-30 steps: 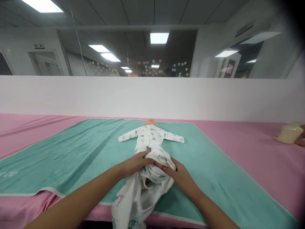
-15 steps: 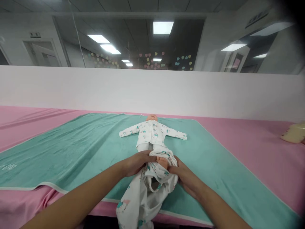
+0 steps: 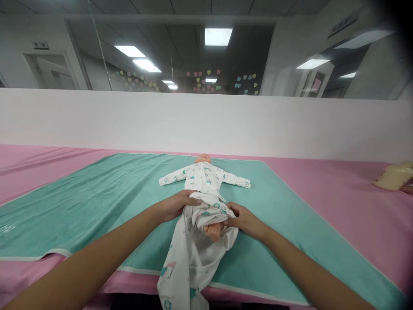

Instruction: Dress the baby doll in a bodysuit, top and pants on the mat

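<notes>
A baby doll (image 3: 203,158) lies on its back, head away from me, in a white printed jacket (image 3: 203,177) with both sleeves stretched out. White printed baby trousers (image 3: 180,262) are bunched around its legs, one leg of them trailing toward me over the table's front edge. One bare doll foot (image 3: 213,232) sticks out of the gathered cloth. My left hand (image 3: 178,205) pinches the trousers' upper edge at the left, just below the jacket. At the right, my right hand (image 3: 243,220) grips the bunched cloth beside the foot, its fingertips partly hidden.
A teal towel (image 3: 129,181) with a pale border lies under the doll on a pink cover (image 3: 348,189). At the far right sits a pale yellow object (image 3: 392,176), cut by shadow. A white low wall (image 3: 193,125) with glass above stands behind.
Both hands have shifted; the left has moved up toward the jacket with the trousers' edge. The gathered cloth sits higher on the legs, and the foot now protrudes farther toward me.
</notes>
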Tool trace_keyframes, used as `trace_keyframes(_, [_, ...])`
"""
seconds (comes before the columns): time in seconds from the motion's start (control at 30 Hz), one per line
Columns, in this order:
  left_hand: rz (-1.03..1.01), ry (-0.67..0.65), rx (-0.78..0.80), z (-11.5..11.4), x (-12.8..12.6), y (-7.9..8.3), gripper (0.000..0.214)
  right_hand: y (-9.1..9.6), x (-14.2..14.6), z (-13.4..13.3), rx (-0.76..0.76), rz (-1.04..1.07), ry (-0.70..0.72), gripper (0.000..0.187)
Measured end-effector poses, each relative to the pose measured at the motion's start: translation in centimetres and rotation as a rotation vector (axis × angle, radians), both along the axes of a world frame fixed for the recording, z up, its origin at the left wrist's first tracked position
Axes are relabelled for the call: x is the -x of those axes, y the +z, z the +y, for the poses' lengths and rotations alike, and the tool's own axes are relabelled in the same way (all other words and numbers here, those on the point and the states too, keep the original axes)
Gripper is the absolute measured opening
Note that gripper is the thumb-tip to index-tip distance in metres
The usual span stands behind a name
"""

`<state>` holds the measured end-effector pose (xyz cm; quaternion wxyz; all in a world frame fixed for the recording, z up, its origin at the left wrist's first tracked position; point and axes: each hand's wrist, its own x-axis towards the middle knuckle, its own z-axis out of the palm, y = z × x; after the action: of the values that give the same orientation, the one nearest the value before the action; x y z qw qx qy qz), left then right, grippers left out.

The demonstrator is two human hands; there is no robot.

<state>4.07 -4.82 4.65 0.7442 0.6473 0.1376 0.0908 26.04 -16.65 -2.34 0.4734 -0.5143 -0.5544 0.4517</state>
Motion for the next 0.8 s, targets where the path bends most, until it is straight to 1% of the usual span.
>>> trace_keyframes(0.13, [-0.089, 0.147, 0.083, 1.7, -0.5, -0.7, 0.036, -0.6, -0.9, 1.7, 0.020, 0.338, 0.092, 0.030])
trace_keyframes(0.2, [-0.138, 0.205, 0.107, 2.5, -1.0, -1.1, 0.038, -0.9, -0.7, 2.5, 0.020, 0.496, 0.105, 0.028])
trace_keyframes(0.27, [-0.169, 0.234, 0.126, 3.2, -1.6, -1.3, 0.038, -1.3, -0.3, 3.0, 0.024, 0.571, 0.094, 0.027])
trace_keyframes(0.33, [-0.186, 0.213, 0.143, 3.7, -2.2, -1.4, 0.033, -1.5, 0.1, 3.2, 0.060, 0.549, 0.091, 0.027])
trace_keyframes(0.4, [-0.206, 0.153, 0.168, 4.0, -2.6, -1.7, 0.024, -1.7, 0.4, 3.2, 0.074, 0.456, 0.076, 0.026])
trace_keyframes(0.43, [-0.220, 0.120, 0.182, 4.2, -2.7, -1.9, 0.021, -1.8, 0.4, 3.2, 0.058, 0.395, 0.050, 0.024])
trace_keyframes(0.53, [-0.266, 0.059, 0.206, 4.8, -2.4, -2.7, 0.019, -1.9, 0.0, 3.3, -0.062, 0.212, -0.117, 0.021])
trace_keyframes(0.6, [-0.260, 0.020, 0.192, 5.3, -1.6, -3.1, 0.023, -1.9, -0.5, 3.6, -0.134, 0.143, -0.250, 0.020])
trace_keyframes(0.73, [-0.125, -0.061, 0.122, 6.8, 0.4, -3.3, 0.030, -2.1, -1.6, 4.5, -0.205, 0.072, -0.452, 0.021])
trace_keyframes(0.8, [-0.108, -0.056, 0.104, 7.6, 1.1, -3.4, 0.027, -2.4, -2.1, 4.8, -0.237, 0.017, -0.540, 0.021])
